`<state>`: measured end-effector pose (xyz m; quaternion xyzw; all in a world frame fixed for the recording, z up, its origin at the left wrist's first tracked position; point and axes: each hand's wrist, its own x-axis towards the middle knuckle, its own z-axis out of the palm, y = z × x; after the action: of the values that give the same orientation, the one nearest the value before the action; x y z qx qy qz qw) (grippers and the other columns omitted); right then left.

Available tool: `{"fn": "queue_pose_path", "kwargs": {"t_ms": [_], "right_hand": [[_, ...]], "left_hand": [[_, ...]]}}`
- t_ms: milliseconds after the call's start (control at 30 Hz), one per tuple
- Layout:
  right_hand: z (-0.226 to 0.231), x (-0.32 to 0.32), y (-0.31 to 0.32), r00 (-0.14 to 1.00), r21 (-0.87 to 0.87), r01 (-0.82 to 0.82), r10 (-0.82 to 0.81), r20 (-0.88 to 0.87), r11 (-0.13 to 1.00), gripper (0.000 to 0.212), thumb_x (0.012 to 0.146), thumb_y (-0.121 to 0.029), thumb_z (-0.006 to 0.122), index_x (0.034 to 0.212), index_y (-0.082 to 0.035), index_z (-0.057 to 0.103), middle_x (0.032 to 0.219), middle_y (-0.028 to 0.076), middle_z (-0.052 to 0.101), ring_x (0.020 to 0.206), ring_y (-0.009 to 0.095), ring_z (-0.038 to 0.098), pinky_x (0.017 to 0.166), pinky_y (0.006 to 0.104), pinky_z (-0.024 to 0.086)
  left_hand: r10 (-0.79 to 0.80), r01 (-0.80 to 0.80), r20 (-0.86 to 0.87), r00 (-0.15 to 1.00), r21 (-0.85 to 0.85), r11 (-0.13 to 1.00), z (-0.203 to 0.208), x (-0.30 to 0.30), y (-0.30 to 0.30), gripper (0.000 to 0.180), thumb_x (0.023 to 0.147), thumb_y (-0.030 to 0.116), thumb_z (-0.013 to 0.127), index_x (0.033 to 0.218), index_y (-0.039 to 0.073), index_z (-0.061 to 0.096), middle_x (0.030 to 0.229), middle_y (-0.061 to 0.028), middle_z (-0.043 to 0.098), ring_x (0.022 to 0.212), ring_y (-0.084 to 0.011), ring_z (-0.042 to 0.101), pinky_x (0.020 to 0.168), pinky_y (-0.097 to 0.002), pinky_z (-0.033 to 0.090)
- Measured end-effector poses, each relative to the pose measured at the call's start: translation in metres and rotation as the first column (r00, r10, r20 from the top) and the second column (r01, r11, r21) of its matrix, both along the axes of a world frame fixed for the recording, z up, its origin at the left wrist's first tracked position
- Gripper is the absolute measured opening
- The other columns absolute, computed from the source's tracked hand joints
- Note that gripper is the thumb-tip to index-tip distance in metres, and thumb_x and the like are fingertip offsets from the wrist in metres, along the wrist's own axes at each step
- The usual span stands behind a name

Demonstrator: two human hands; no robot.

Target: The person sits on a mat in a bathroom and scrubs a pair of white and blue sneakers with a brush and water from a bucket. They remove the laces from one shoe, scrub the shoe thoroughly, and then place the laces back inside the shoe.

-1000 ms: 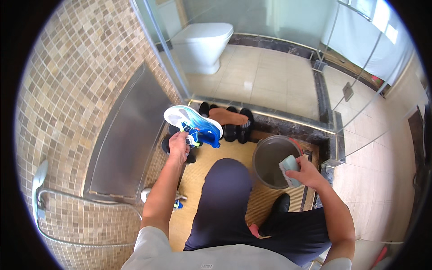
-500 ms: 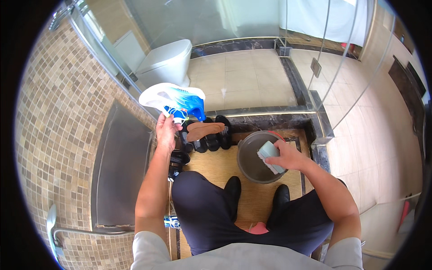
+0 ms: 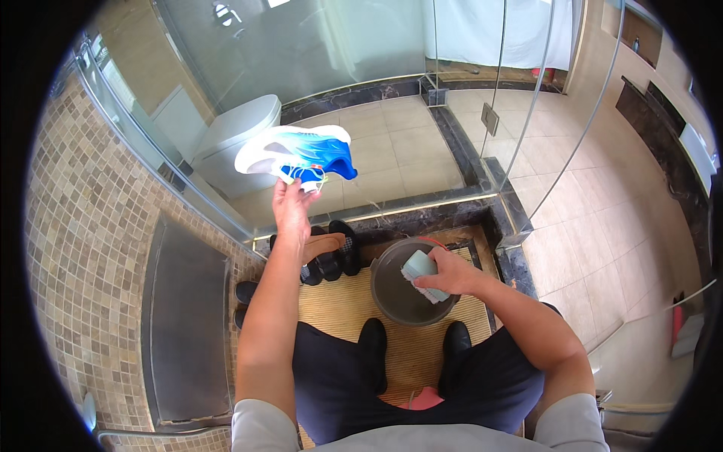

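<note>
- Our left hand [image 3: 292, 207] pinches the blue-and-white sneaker [image 3: 322, 151] near its laces, fingers narrow on the lace side; sneaker is in the air, beyond the curb [image 3: 407, 212] as we see it, toe left, heel right, sole edge away from us.
- Probably held by the laces so the sole and outer side stay uncovered.
- Our right hand [image 3: 452, 273] has its fingers closed around a pale green brush [image 3: 419, 265], block up, white bristles down and left, over the open grey bucket [image 3: 388, 285]. Likely there so any drips land inside; can't tell if the bristles touch anything.
- Bucket stands just right of our feet, in easy reach of the brush hand, we'd say.
- Dark shoes [image 3: 345, 255] line up against the curb, a tan insole [image 3: 324, 247] lying across them; looks like parking out of the foot space.
- Edges: stone curb ahead, glass panel [image 3: 520, 113] beyond and right, tiled wall [image 3: 83, 248] left. Bucket's far side sits close to the curb corner.
- Open room: air between sneaker and brush is free; ribbed mat [image 3: 339, 305] shows bare between dark shoes and our feet. Leftward swing looks tighter, wall side.
</note>
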<state>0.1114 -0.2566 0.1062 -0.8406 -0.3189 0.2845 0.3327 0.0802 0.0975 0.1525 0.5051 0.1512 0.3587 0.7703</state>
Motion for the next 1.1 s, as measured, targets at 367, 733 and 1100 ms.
{"fn": "queue_pose_path", "kwargs": {"t_ms": [367, 733, 1100], "right_hand": [[-0.002, 0.019, 0.005, 0.976, 0.079, 0.218, -0.217, -0.026, 0.973, 0.079, 0.076, -0.042, 0.082, 0.123, 0.014, 0.051, 0.111, 0.032, 0.067, 0.108, 0.039, 0.068, 0.092, 0.0413, 0.053], [-0.023, 0.029, -0.001, 0.921, 0.111, 0.345, -0.359, 0.151, 0.932, 0.072, 0.08, -0.045, 0.075, 0.106, 0.017, 0.051, 0.101, 0.04, 0.065, 0.099, 0.049, 0.067, 0.085, 0.0489, 0.054], [-0.02, 0.037, -0.007, 0.937, 0.174, 0.33, -0.344, 0.057, 0.928, 0.077, 0.077, -0.044, 0.074, 0.109, 0.023, 0.051, 0.101, 0.038, 0.066, 0.098, 0.047, 0.068, 0.085, 0.0459, 0.056]], "left_hand": [[-0.229, 0.055, -0.427, 0.875, -0.383, 0.922, -0.04, -0.003, -0.018, 0.022, 0.098, 0.017, 0.052, 0.108, -0.002, 0.058, 0.093, -0.0139, 0.066, 0.082, -0.0251, 0.067, 0.07, -0.0397, 0.061], [-0.397, 0.3, -0.659, 0.638, -0.262, 0.917, -0.072, -0.006, -0.044, 0.019, 0.093, 0.02, 0.056, 0.09, 0.002, 0.063, 0.071, -0.0108, 0.067, 0.054, -0.0199, 0.063, 0.044, -0.0292, 0.049], [-0.252, 0.611, -0.895, 0.367, 0.028, 0.791, -0.196, -0.013, -0.134, 0.02, 0.086, 0.013, 0.061, 0.091, -0.004, 0.068, 0.07, -0.0141, 0.064, 0.051, -0.0226, 0.061, 0.044, -0.036, 0.048]]}}
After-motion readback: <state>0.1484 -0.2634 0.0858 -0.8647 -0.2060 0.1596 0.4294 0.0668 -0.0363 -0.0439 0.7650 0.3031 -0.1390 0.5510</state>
